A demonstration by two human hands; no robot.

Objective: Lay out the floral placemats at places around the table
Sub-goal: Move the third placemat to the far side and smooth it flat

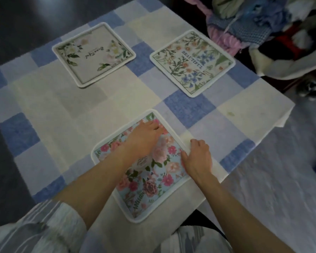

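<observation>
Blue-and-cream checked cloth covers the table, with three placemats on it. Under the left hand, fingers flat and spread, lies the pink-rose placemat; the right hand rests at its right edge, fingers loosely curled — whether they pinch the border is unclear. Beyond the fingertips lie the pale placemat and the "BEAUTIFUL" placemat — apart from each other

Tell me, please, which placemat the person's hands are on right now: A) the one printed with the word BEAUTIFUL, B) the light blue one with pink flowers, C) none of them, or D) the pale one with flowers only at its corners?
B: the left hand lies flat on the light blue placemat with pink flowers, and the right hand rests at its right edge.
</observation>
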